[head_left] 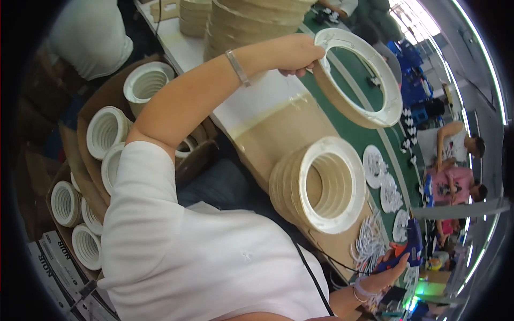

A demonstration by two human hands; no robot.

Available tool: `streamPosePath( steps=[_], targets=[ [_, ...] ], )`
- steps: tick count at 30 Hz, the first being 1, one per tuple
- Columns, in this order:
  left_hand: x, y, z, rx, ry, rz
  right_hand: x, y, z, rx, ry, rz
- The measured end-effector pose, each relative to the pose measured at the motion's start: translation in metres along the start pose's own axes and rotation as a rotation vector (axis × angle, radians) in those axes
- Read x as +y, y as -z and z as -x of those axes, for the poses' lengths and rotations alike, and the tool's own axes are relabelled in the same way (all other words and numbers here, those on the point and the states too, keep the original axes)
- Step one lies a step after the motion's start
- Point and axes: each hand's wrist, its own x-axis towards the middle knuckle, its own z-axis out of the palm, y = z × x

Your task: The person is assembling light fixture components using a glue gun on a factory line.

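My left hand (301, 53) reaches out over the table, its fingers closed on the edge of a white ring-shaped frame (393, 97) with a tan outer band. The ring is held up and tilted, apart from the things below. In my right hand (388, 274), at the lower right, is a blue glue gun (414, 243) with an orange part near the fingers. Its nozzle points away from the hand. Between my hands, a stack of similar rings (350, 179) lies on its side on brown cardboard (289, 120). A bundle of white wires (369, 241) lies near the glue gun.
Several white discs with parts (373, 167) lie along a green conveyor belt (350, 72). Tall tan ring stacks (251, 27) stand at the table's far left. Cardboard boxes (88, 125) at my left hold more rings. A black cord (309, 267) crosses my front. Other people work across the belt.
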Motion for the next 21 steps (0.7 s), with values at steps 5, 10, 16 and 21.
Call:
streamPosePath(
  steps=[5,10,16,21],
  targets=[
    [0.032,0.063,-0.013,0.167,0.080,0.104,0.019,0.008,-0.020,-0.075,0.027,-0.032],
    [0.069,0.136,0.002,0.350,0.115,0.203,0.020,0.001,-0.021,-0.113,0.040,-0.024],
    [0.020,0.189,-0.015,0.529,0.138,0.165,0.027,-0.009,-0.023,-0.091,0.048,-0.041],
    [-0.015,0.194,-0.023,0.529,0.223,0.220,0.028,-0.009,-0.025,-0.099,0.024,-0.057]
  ],
)
